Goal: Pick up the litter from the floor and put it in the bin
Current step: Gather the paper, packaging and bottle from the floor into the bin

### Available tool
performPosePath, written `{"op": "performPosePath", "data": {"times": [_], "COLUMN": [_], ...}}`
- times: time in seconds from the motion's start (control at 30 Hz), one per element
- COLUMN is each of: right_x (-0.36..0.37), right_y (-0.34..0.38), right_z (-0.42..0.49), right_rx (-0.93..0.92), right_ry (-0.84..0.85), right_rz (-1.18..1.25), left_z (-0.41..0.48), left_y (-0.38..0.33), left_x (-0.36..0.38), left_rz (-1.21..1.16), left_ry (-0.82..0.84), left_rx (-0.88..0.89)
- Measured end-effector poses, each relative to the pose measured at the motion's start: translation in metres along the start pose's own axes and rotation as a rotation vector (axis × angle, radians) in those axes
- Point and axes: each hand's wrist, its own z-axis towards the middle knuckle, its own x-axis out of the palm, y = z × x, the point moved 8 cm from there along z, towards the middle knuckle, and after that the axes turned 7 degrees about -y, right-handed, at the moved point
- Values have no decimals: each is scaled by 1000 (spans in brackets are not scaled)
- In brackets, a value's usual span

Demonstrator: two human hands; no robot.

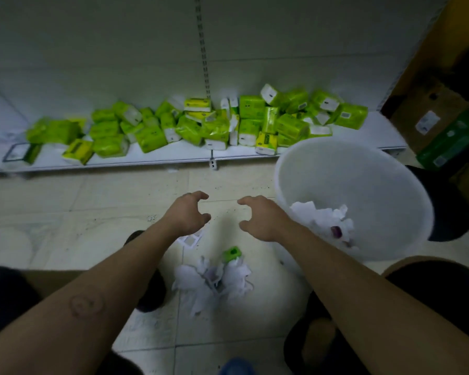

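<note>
A heap of crumpled white tissue [214, 280] lies on the tiled floor between my forearms, with a small green wrapper [232, 254] at its far edge. A flat white packet [191, 239] lies partly under my left hand [187, 215]. Both hands hover above the floor beyond the heap, fingers curled and apart, holding nothing; my right hand [263, 220] is next to the bin. The white round bin [349, 171] stands on the right and holds crumpled white paper [325, 220] and a small purple item [336, 231].
A low white shelf [152, 158] along the back wall carries several green tissue packs [214, 125]. Cardboard boxes [431, 112] and a green pack stand at the right. Dark shoes [149, 288] and my knees frame the heap. A black object [450, 209] sits behind the bin.
</note>
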Motion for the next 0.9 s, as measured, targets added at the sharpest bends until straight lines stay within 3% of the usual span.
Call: {"op": "performPosePath", "data": {"times": [0.23, 0.47, 0.73, 0.9], "right_x": [120, 197, 252, 278], "right_y": [-4, -52, -102, -136], "right_z": [26, 61, 118, 140], "right_rx": [131, 254, 503, 517], "right_ry": [201, 255, 230, 203], "right_rz": [9, -71, 56, -103], "left_z": [-2, 34, 119, 137], "left_y": [98, 173, 228, 266], "left_x": [33, 110, 174, 212], "left_rz": [-61, -50, -29, 66], "left_ry": [64, 245, 151, 57], "left_rx": [-164, -336, -401, -449]}}
